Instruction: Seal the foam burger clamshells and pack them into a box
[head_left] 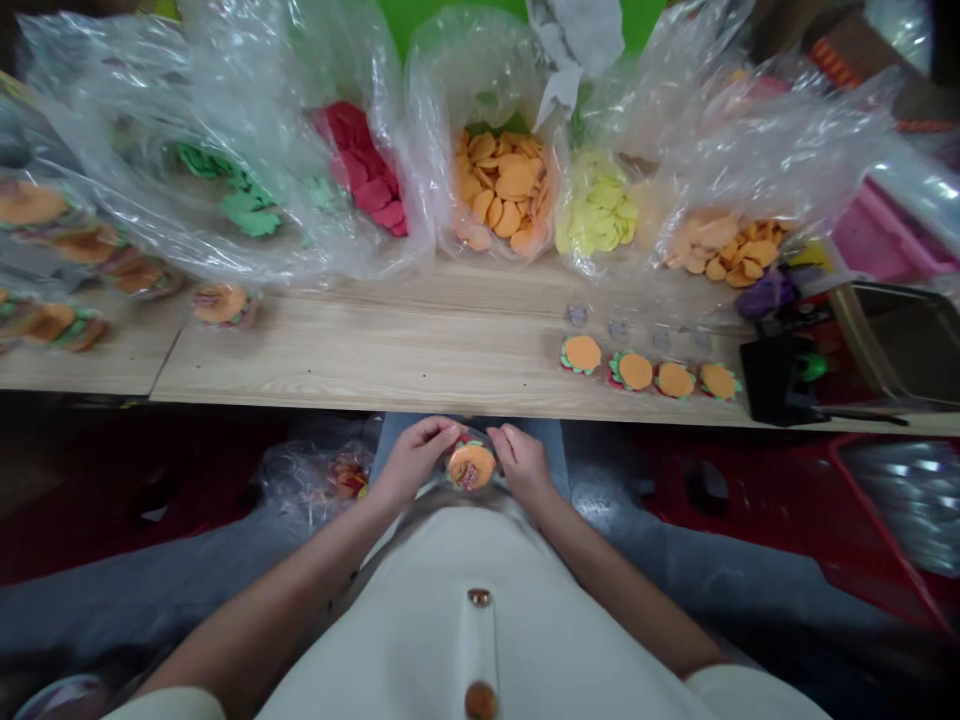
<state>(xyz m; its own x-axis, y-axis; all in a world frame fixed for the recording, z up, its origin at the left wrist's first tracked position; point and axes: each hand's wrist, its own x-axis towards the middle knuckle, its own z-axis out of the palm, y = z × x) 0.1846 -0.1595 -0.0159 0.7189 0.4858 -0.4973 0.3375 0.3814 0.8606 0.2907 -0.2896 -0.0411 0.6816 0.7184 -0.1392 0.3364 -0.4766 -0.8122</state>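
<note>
A small toy hamburger [471,466] with an orange bun, green and red edges and a printed picture on top is held low, in front of my white shirt. Clear plastic wraps it. My left hand [421,452] pinches the wrapper at its upper left corner. On the opposite side, my right hand [522,462] is closed on the wrapper's right edge, thumb against fingers. Both hands are just off the table's front edge. Right of them on the table, several similar burgers [632,371] lie in a row, with small clear pieces [617,329] behind them.
Along the back of the wooden table [360,350] stand clear bags of green [251,205], red [371,185], orange [514,185] and yellow [600,210] foam pieces. Wrapped burgers [223,304] lie at left. A black object [776,380] and a pink bin [885,235] are at right.
</note>
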